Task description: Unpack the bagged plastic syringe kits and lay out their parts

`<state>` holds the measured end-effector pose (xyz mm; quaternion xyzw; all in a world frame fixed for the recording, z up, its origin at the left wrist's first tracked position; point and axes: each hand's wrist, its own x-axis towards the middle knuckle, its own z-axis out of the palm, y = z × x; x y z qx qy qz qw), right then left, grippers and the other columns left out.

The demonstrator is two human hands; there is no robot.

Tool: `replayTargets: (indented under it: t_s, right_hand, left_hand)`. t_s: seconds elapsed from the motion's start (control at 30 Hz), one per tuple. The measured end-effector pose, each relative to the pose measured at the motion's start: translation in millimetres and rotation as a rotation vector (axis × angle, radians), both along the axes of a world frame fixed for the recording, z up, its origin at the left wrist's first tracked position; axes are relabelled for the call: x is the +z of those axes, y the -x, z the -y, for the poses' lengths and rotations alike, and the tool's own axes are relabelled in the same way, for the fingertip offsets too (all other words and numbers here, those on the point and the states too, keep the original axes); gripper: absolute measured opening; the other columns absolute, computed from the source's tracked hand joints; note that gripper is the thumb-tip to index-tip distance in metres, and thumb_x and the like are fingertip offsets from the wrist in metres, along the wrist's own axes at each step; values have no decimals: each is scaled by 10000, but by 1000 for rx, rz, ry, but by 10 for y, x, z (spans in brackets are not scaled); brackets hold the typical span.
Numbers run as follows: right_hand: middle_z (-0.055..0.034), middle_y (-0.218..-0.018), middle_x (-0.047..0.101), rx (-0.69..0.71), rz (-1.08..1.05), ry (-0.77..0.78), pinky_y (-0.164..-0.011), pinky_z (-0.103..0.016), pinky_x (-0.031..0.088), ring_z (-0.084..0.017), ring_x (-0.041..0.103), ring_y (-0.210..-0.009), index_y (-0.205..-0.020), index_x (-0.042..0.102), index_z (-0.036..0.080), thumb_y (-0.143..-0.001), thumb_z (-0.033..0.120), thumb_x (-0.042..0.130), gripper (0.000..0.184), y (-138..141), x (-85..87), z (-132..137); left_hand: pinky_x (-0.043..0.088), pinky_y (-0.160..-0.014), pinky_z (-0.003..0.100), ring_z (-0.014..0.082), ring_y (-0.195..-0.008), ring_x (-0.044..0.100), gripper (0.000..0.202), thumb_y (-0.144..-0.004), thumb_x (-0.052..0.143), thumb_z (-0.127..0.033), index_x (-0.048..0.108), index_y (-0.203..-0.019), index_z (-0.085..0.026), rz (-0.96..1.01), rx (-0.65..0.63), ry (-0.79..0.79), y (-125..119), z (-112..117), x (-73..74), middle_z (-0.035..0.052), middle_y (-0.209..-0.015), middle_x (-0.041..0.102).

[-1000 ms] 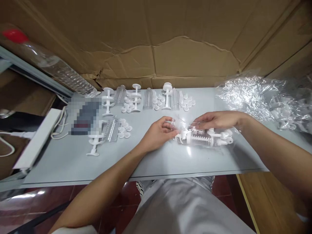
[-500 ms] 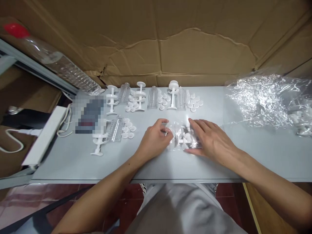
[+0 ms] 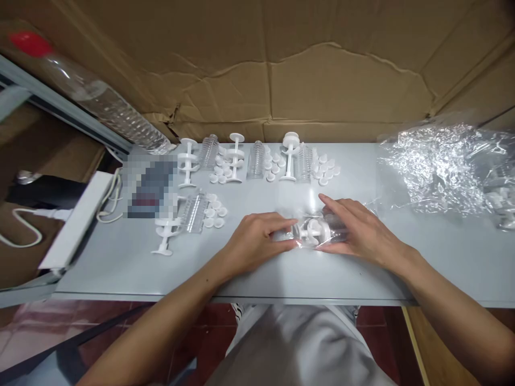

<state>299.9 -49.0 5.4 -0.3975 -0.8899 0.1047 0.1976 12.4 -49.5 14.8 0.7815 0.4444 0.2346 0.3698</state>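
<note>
A small clear plastic bag (image 3: 298,229) lies on the grey tabletop, between my hands. Inside it show white plastic pieces, among them a disc-ended plunger (image 3: 313,230), and a clear ribbed tube (image 3: 337,231) towards the right. My left hand (image 3: 255,238) pinches the bag's left end between thumb and fingers. Curved around the tube end, my right hand (image 3: 360,230) grips the bag from the right, its index finger stretched along the far side. Its palm partly hides the tube.
Behind the bag stand sets of white plungers (image 3: 290,158), ribbed tubes (image 3: 257,160) and small white caps (image 3: 325,170). Another set lies left, near a blurred-out patch (image 3: 151,187). A heap of clear bags (image 3: 430,166) is at right. A power strip (image 3: 78,220) and water bottle (image 3: 100,102) lie left.
My left hand has closed its thumb and fingers onto the bag's left end. The bag's contents have shifted slightly right, and the ribbed tube now shows by my right hand.
</note>
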Motion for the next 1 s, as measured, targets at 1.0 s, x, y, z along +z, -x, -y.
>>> replayTargets:
  t_s: [1.0]
  right_hand:
    - [-167,-1222,693,-72,66,336,-950,-500,531,-333,650,-1081,-1588,467,189,-926,820,525,917,58,223,108]
  left_hand:
    - [537,-782,335,257,-900,720,474,-810,814,-507,829,-1200,-238,-37,58,498,-290,14,86,49,-1014,821]
